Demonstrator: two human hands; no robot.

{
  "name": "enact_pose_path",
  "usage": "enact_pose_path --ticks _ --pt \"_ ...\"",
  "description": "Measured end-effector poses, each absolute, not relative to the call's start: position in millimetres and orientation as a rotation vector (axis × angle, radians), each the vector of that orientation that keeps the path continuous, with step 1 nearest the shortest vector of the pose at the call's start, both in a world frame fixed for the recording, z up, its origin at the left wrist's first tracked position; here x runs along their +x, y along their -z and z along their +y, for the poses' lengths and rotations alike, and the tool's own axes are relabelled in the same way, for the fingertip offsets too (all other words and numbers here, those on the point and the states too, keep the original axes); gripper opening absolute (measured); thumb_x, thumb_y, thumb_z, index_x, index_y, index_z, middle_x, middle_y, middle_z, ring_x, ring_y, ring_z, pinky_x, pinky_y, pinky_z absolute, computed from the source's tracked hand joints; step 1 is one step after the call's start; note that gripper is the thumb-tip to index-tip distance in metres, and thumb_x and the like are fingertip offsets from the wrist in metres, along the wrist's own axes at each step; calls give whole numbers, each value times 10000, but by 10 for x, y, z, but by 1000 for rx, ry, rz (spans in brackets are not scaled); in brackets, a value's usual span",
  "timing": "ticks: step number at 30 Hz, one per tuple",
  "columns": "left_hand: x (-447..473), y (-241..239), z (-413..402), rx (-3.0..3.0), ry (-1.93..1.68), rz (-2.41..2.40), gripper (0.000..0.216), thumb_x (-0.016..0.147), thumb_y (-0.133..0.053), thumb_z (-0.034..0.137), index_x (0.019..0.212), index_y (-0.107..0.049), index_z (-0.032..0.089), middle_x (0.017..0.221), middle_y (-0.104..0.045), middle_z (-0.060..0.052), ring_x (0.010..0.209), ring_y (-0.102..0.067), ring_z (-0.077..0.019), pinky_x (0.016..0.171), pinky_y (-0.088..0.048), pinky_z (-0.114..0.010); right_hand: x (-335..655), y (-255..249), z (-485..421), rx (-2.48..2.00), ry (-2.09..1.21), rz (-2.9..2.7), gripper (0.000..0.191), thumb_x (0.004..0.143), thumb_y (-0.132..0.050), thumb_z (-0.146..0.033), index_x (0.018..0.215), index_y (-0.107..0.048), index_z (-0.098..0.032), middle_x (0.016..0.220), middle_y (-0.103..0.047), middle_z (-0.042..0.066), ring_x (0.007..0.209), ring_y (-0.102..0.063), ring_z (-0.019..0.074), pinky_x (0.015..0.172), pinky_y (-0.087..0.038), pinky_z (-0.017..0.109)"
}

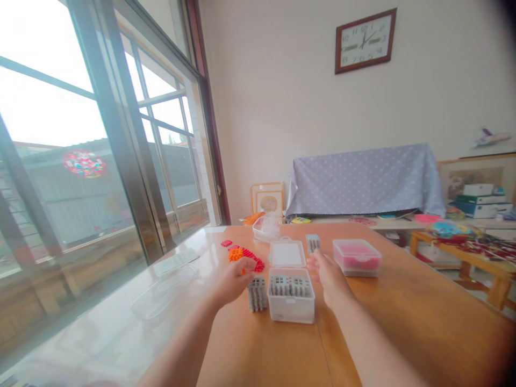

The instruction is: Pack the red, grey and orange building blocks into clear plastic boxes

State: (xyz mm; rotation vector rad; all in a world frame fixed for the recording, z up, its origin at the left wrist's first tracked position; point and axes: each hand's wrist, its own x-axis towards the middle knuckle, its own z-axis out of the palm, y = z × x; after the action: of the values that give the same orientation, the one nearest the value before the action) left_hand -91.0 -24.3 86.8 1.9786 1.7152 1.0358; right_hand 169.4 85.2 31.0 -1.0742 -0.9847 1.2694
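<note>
On the wooden table, a clear plastic box [291, 312] stands with its lid [287, 253] tipped back and rows of grey latticed plastic pieces [289, 286] inside. My left hand [237, 280] is just left of it, fingers loosely bent and apart, close above a grey stack of such pieces [257, 295]. Red linked pieces [250, 258] and orange ones [236, 254] lie beyond those fingertips. Right of the box, my right hand [328, 274] is half curled, thumb and fingers apart. Another grey stack [312, 243] shows just beyond its fingertips; contact cannot be made out.
A lidded clear box with pink contents [357, 258] stands at the right. Toward the back sits an open clear container [266, 228] with a plastic bag. A clear lid [163, 293] and a pale sheet [175, 262] lie leftward, near the window.
</note>
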Motion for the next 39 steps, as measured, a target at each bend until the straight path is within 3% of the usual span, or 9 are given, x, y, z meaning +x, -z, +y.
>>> enact_pose_path --ticks 7,11,25,34,39 --pt "-1100 -704 -300 2006 -977 1691 413 753 -710 230 1163 -659 229 1258 -666 -71 1176 -590 -268 1009 -468 -388 1694 -225 916 -1056 -1272 -994 561 782 -615 -689 1045 -681 -198 1070 -749 110 1005 -695 256 641 -508 297" --pt "-1152 -642 -275 2065 -909 1725 506 699 -736 197 1195 -644 237 1268 -654 -74 1183 -579 -281 1012 -459 -401 1693 -212 927 -1059 -1277 -997 568 782 -616 -689 1048 -682 -191 1074 -748 119 998 -700 262 638 -510 301" --pt "-1083 -755 -295 2035 -951 1786 366 708 -720 209 1070 -664 219 1143 -687 -61 1076 -621 -251 951 -480 -367 1687 -242 905 -1074 -1268 -993 546 804 -602 -679 1056 -677 -201 1079 -751 108 1012 -700 252 643 -504 295" --pt "-832 -885 -229 2124 -1064 1703 289 762 -697 250 1048 -672 215 1025 -712 -41 936 -639 -213 837 -502 -320 1680 -260 886 -1079 -1272 -984 519 818 -596 -656 1048 -678 -198 1095 -749 111 1007 -701 249 656 -505 295" --pt "-772 -848 -140 2111 -1070 1680 316 770 -711 268 1079 -664 221 1036 -715 -35 960 -644 -210 849 -510 -309 1691 -273 891 -1078 -1284 -963 510 806 -602 -653 1035 -677 -204 1110 -749 108 979 -708 245 635 -510 291"
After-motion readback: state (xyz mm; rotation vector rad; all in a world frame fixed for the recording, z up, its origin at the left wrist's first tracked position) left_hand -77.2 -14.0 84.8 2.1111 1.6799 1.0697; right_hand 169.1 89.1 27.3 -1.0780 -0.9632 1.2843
